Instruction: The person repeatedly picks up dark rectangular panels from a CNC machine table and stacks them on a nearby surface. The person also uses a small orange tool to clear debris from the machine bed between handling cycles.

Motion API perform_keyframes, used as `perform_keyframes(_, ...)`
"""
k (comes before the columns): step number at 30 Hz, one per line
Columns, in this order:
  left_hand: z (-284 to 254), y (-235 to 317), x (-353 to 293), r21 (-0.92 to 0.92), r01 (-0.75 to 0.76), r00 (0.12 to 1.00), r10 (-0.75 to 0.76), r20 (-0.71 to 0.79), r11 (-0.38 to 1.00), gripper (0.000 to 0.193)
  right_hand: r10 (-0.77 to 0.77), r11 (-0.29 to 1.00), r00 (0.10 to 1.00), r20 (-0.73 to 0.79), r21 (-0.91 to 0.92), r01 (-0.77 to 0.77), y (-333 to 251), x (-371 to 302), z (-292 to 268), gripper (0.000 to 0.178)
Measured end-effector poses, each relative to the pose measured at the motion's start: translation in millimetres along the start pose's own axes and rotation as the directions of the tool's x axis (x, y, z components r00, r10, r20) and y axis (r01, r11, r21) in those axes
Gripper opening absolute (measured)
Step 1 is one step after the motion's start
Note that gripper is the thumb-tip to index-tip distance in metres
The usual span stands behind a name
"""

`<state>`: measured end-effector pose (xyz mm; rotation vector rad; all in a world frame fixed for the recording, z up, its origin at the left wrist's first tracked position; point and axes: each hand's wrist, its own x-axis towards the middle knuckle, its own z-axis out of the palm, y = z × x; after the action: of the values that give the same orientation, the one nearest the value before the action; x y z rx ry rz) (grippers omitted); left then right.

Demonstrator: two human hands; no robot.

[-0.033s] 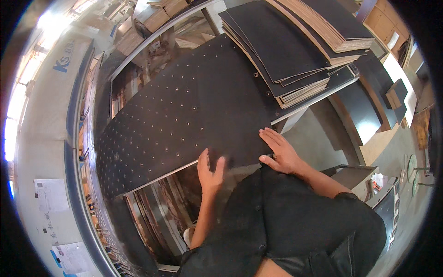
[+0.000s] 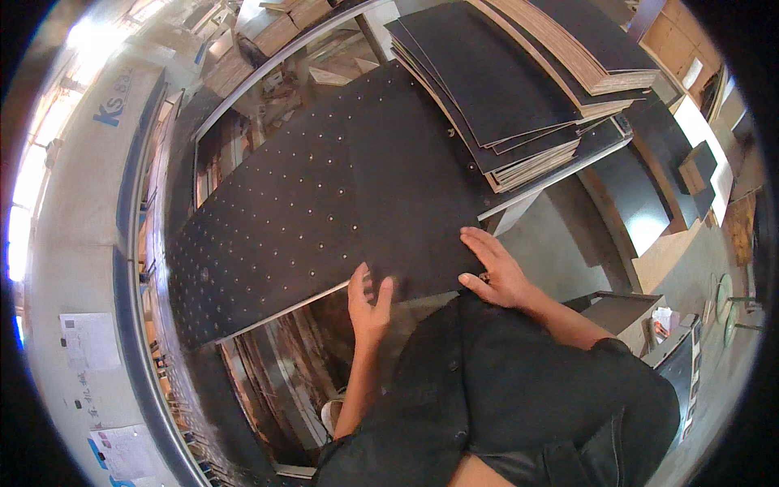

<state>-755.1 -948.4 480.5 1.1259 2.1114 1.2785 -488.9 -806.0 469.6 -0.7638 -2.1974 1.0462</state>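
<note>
A plain dark panel (image 2: pixel 414 187) lies flat on the black work table (image 2: pixel 276 219), which is dotted with small bright studs. My left hand (image 2: pixel 370 307) is at the panel's near left corner, thumb and fingers apart. At its near right edge is my right hand (image 2: pixel 501 272), the fingers stretched out and the thumb spread below them. Both hands seem to touch the panel's edges, though the exact contact is hard to make out. Neither one is closed around anything.
Stacks of thin black-faced boards (image 2: pixel 519 81) stand at the table's far right. A long pale machine (image 2: pixel 85 195) runs along the left. More dark boards (image 2: pixel 633 195) lie to the right, near an open box (image 2: pixel 621 312). Wood strips (image 2: pixel 284 373) show under the table.
My right hand has shifted very slightly to the right and nearer to me. My left hand is almost where it was, its thumb a touch lower.
</note>
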Motion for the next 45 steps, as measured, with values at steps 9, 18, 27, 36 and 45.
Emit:
perform_keyframes(9, 35, -19, 6, -0.303, 0.421, 0.904, -0.368, 0.217, 0.855, 0.048, 0.443, 0.893, 0.823, -0.355, 0.249, -0.373, 30, -2, -19, 0.069)
perform_keyframes(18, 65, 2, 10, -0.460, 0.494, 0.864, -0.360, 0.351, 0.737, 0.044, 0.578, 0.791, 0.814, 0.056, 0.206, -0.576, 17, -7, -23, 0.089)
perform_keyframes(27, 27, 22, 10, -0.423, 0.307, 0.950, -0.302, 0.081, 0.853, 0.059, 0.388, 0.886, 0.922, -0.001, 0.275, -0.373, -23, 16, -2, 0.074)
perform_keyframes(36, -6, 101, 52, -0.440, 0.049, 0.983, -0.120, -0.137, 0.897, 0.058, 0.047, 0.934, 0.974, -0.223, 0.356, 0.036, -75, 55, -45, 0.069)
perform_keyframes(45, 40, 205, 122, -0.529, 0.050, 0.997, -0.073, -0.023, 0.847, 0.065, 0.220, 0.649, 0.930, -0.296, 0.756, 0.087, -29, 37, -121, 0.052)
